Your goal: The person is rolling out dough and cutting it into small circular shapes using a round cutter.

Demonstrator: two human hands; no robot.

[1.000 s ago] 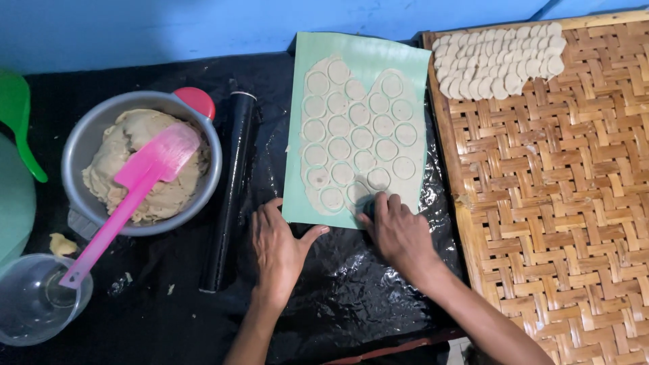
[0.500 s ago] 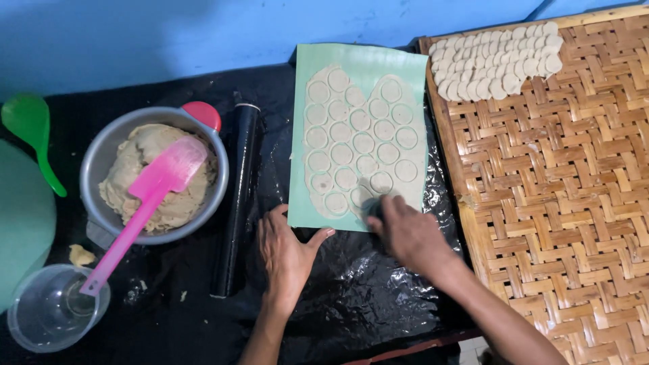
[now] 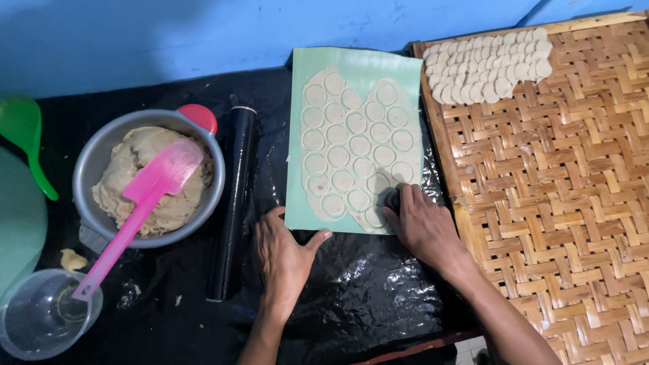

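Pressing down at the near right corner of the rolled dough sheet [image 3: 355,145], the right hand [image 3: 422,226] has its fingers curled closed around a small dark round cutter [image 3: 393,200], only partly visible under the fingertips. The sheet lies on a pale green mat [image 3: 358,64] and is marked all over with cut circles.

Head view, left side: the left hand [image 3: 284,253] lies flat on the black plastic covering [image 3: 365,297], fingers loosely spread and holding nothing, thumb tip touching the mat's near edge.

A black rolling pin [image 3: 233,203] lies just left of the mat. Farther left, a metal bowl [image 3: 94,152] holds dough with a pink spatula [image 3: 135,209] resting in it.

Right of the mat, a woven bamboo tray [image 3: 561,203] carries overlapping cut dough discs [image 3: 487,64] in its far corner.
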